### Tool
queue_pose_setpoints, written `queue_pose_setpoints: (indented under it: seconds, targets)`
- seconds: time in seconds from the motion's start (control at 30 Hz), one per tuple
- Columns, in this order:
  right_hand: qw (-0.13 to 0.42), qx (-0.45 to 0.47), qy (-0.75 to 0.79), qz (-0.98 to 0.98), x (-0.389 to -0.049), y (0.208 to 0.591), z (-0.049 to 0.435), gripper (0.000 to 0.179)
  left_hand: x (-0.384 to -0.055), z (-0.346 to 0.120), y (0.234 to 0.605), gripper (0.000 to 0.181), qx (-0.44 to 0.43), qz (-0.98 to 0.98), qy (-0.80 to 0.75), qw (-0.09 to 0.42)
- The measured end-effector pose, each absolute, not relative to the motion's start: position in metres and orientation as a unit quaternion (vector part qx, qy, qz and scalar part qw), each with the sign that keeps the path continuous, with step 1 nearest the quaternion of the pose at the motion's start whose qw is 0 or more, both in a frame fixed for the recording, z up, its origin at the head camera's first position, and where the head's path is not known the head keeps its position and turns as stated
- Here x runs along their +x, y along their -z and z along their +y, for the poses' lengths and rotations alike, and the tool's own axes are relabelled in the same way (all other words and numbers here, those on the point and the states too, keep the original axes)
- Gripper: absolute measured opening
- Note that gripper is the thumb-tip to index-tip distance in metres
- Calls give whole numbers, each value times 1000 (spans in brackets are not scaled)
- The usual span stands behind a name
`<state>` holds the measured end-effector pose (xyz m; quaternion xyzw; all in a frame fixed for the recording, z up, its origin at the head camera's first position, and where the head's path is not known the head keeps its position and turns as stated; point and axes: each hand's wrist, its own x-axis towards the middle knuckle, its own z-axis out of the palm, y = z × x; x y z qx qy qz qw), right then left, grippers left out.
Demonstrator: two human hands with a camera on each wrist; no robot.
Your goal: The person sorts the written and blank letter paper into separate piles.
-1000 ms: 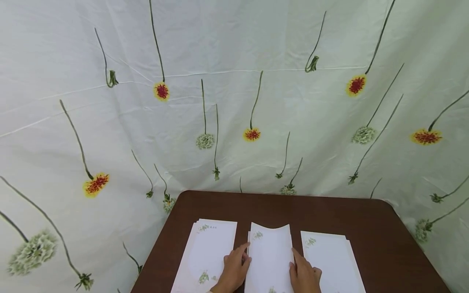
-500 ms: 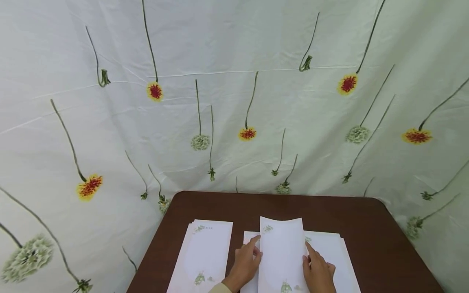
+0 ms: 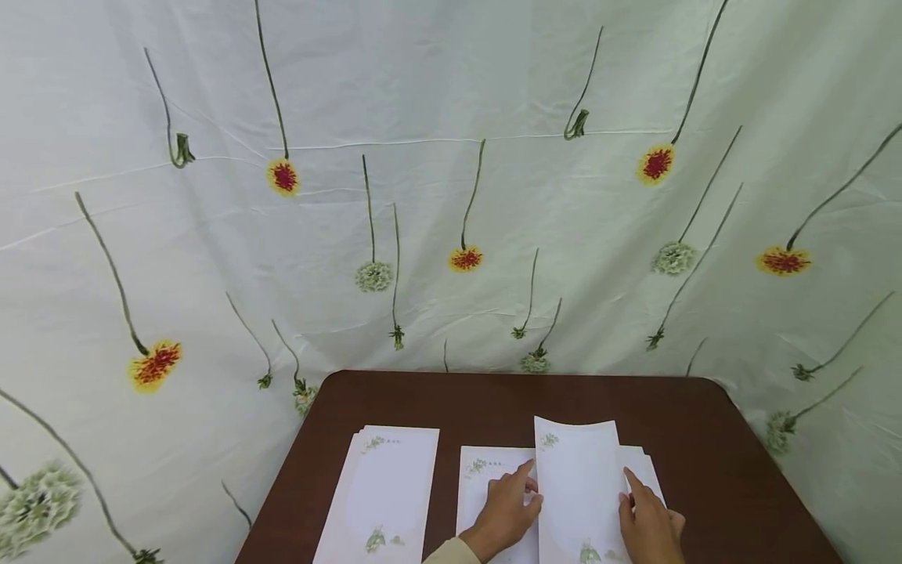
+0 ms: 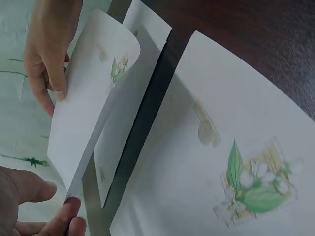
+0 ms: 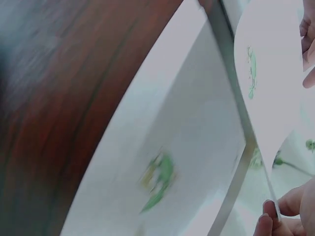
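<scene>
A white sheet of paper (image 3: 579, 493) printed with green and white flowers is held up by its two sides, its top edge bowed. My left hand (image 3: 502, 509) holds the left edge, fingertips against it in the left wrist view. At the right edge, my right hand (image 3: 651, 521) pinches the sheet between thumb and fingers in the right wrist view. Below and behind it lies the right stack of paper (image 3: 643, 468), partly hidden. The middle stack (image 3: 474, 489) lies under my left forearm and hand.
The left stack of similar printed paper (image 3: 395, 489) lies on the dark brown table (image 3: 423, 398). Behind the table hangs a pale cloth (image 3: 437, 102) patterned with flowers.
Both hands have lifted the sheet from the middle stack and carried it right, over the right stack. The middle stack's printed top is uncovered. The head view has shifted slightly.
</scene>
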<state>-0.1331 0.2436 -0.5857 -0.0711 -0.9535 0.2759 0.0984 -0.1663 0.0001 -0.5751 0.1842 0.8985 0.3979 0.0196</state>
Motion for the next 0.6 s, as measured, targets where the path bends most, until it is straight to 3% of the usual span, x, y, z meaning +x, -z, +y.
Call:
queue_pose_setpoints:
  seconds: [0.3,0.43,0.6]
  targets:
    - [76,-105,-252,-959,-131,591,271,43,-162,27,575,53,215,885,-398,113]
    - [93,-112,-247,-958,-129,596,276,41,-161,36,579,54,220,879,-393,158]
    - [104,-130,-245,-955,-126,606,283,40,-158,43,579,56,226,888,-365,165]
